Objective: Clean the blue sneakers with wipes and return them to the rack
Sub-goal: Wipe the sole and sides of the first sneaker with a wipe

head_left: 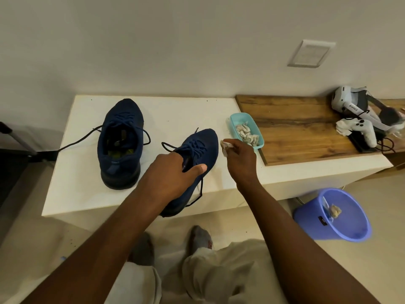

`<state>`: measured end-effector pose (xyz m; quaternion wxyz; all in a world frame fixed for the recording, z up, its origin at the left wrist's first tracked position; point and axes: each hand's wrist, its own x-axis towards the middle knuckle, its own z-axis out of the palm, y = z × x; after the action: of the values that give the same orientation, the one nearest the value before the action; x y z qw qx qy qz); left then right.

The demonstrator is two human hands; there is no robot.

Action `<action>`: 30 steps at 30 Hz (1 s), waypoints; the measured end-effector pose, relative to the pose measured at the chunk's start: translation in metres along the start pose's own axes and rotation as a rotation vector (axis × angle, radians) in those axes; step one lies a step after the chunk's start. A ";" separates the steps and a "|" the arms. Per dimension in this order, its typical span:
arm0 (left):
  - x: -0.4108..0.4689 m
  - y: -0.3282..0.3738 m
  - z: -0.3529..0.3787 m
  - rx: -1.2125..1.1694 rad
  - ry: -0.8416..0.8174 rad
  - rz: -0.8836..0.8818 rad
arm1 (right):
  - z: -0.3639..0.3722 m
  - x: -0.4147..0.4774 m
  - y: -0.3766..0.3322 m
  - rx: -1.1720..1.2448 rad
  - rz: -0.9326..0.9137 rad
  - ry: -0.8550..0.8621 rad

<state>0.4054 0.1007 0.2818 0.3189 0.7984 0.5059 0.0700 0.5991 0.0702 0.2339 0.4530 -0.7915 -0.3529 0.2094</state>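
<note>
Head view shows the left hand (175,170) gripping the nearer blue sneaker (202,143) at its collar, fingers tucked into the opening and thumb pressed on the outer side. The right hand (241,159) pinches a crumpled white wipe (225,148) in its fingertips, just beside the shoe's toe on the right flank. To do this wipe well, I would keep the left hand's hold firm so the shoe cannot slide, and draw the wipe along the side in strokes from toe to heel, turning to a fresh face as it soils. The shoe's long axis runs from near to far, leaning slightly right; its toe points toward the wall and its heel sits at the near edge of the white table (175,110). The second sneaker (120,141) stands to the left, toe also away. A teal tray (232,119) of wipes lies close behind the right hand.
</note>
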 end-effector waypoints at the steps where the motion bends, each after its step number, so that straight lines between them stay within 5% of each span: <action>1: 0.003 0.003 0.001 -0.004 -0.010 -0.024 | 0.006 0.005 0.000 -0.101 -0.076 -0.035; 7: 0.020 0.010 0.009 -0.189 -0.040 -0.075 | 0.030 -0.008 -0.007 -0.508 -0.290 -0.305; 10: 0.021 0.010 0.012 -0.234 -0.051 -0.073 | 0.008 -0.016 -0.013 -0.215 -0.105 -0.361; 14: 0.024 0.004 0.013 -0.188 -0.058 -0.059 | -0.022 -0.013 -0.010 0.241 0.227 -0.158; 17: 0.021 0.001 0.027 0.057 -0.062 -0.020 | -0.022 -0.005 -0.003 0.280 0.274 -0.025; 21: 0.012 0.001 0.041 0.325 0.156 0.071 | -0.012 -0.003 0.008 0.170 0.279 -0.082; 26: 0.023 -0.013 0.015 -0.254 0.001 -0.028 | -0.011 -0.010 -0.001 -0.029 -0.035 0.062; 30: 0.025 -0.019 -0.004 -0.737 -0.105 -0.144 | -0.009 -0.028 -0.013 -0.181 -0.276 0.008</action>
<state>0.4007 0.1290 0.2691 0.6143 0.5949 0.4847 0.1838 0.5813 0.0485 0.2496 0.4059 -0.7737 -0.4741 0.1095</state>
